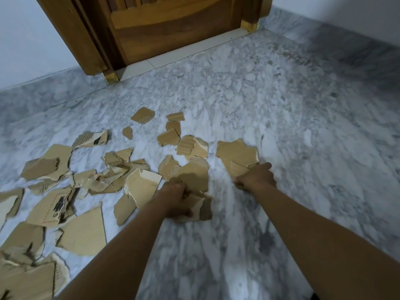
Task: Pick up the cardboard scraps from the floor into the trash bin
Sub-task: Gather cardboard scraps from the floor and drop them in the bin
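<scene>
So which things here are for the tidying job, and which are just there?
For the job: cardboard scraps; left hand gripping some; right hand gripping a big scrap. No bin in view.
Just there: wooden door; marble floor; white wall.

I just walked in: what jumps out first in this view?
Torn cardboard scraps litter the grey marble floor, mostly left and centre. The left hand grips a bunch of pieces in the middle, while the right hand holds a large scrap beside it. A wooden door stands behind.
</scene>
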